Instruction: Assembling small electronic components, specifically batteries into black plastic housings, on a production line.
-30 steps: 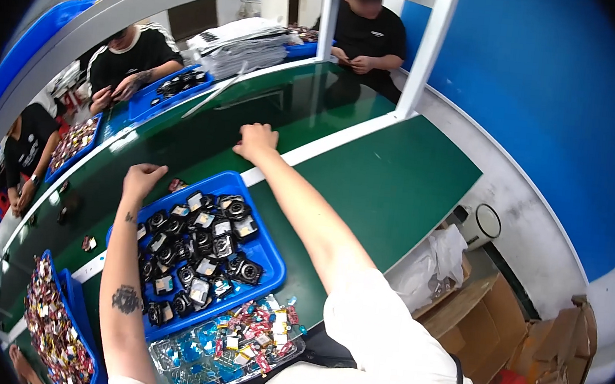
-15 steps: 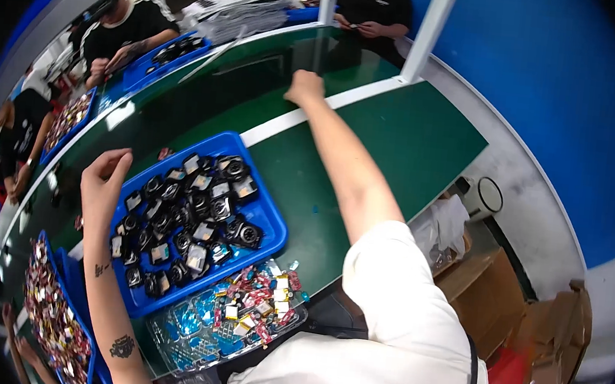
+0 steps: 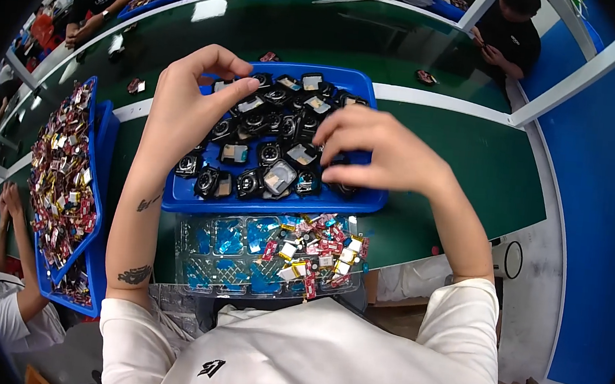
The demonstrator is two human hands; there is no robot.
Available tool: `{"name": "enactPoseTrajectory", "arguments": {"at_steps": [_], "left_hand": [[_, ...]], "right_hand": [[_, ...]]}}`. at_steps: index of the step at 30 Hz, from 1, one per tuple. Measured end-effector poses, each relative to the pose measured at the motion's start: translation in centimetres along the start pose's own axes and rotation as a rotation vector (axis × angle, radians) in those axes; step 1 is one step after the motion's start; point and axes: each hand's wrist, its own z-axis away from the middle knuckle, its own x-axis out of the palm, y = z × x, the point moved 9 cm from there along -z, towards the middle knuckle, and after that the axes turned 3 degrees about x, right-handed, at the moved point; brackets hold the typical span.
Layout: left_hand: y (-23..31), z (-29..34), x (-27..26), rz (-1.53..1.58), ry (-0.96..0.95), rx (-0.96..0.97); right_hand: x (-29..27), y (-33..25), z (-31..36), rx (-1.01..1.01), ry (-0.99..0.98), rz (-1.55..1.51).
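Observation:
A blue tray (image 3: pixel 272 211) of black watch-like housings (image 3: pixel 255 122) lies before me, some showing round parts and others pale square insides. Over its far left part is my left hand (image 3: pixel 183 95), fingers curled, with a small gap between thumb and index tips and nothing visible between them. My right hand (image 3: pixel 385 151) hovers above the tray's right side, slightly blurred, its bent fingers apart and no object showing in them. A paler square-faced housing (image 3: pixel 280 177) lies near the tray's front. Right in front of me, a clear plastic tray (image 3: pixel 196 274) holds red-and-white parts (image 3: pixel 324 253) and blue film pieces (image 3: pixel 229 236).
To the left, a blue bin (image 3: pixel 95 171) is heaped with small red and white parts. Beyond a white strip (image 3: pixel 442 103) runs a green belt (image 3: pixel 337 36) carrying a few loose parts (image 3: pixel 426 77). Other people sit across and at left; a white post (image 3: pixel 570 80) rises at right.
My view has swung right. My right hand has come back from the belt to the blue tray, and my left hand has moved over the tray's far left part.

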Motion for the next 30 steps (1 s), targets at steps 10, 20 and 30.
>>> {"name": "enactPoseTrajectory", "arguments": {"at_steps": [10,20,30], "left_hand": [[1.6,1.1,0.0,0.15,-0.082,0.064],[3.0,1.5,-1.0,0.416,-0.176,0.014],[4.9,2.2,-2.8,0.459,-0.219,0.013]], "right_hand": [[8.9,-8.0,0.1,-0.089,-0.227,0.11],[6.2,-4.5,-3.7,0.33,-0.093,-0.844],[-0.4,-4.0,-7.1,0.103,0.161,-1.136]]}}
